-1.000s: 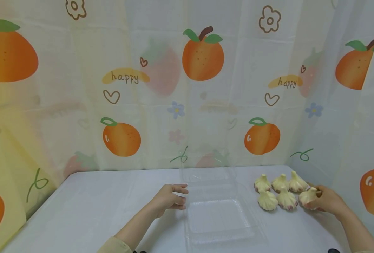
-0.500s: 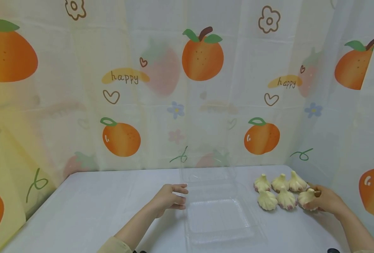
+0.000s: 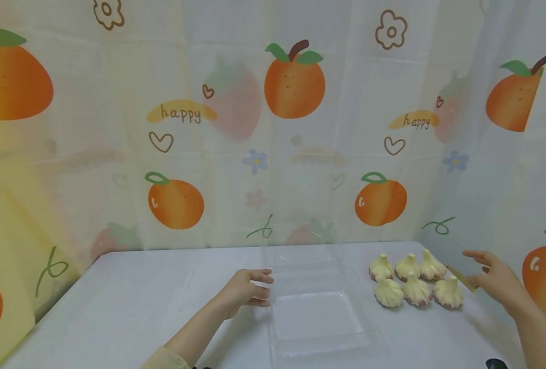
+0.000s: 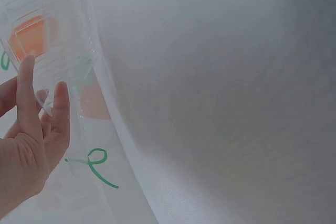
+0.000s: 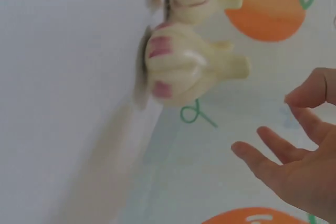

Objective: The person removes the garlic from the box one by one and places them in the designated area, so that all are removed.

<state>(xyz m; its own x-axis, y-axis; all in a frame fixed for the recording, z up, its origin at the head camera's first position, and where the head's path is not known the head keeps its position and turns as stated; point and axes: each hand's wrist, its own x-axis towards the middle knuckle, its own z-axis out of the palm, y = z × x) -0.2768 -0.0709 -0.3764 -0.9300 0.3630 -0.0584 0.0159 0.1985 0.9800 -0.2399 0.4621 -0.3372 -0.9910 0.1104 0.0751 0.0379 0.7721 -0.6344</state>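
A clear plastic clamshell box lies with its lid up on the white table. At the box's left edge is my left hand, fingers loosely extended and seemingly touching the plastic; the left wrist view shows its fingers by the clear box. Several pale garlic bulbs with purple streaks stand in two rows right of the box. Nearest my right hand is the front-right garlic bulb. That hand is raised to its right, apart from it, holding nothing. In the right wrist view, the bulb stands clear of the fingers.
A fruit-print curtain hangs behind the table and along both sides. The white tabletop extends left of the box. A tan strip shows at the table's right edge. A small dark object is at the bottom right.
My right hand has let go of the front-right garlic bulb and moved up and right, away from it. The bulb stays in its row. My left hand keeps its place.
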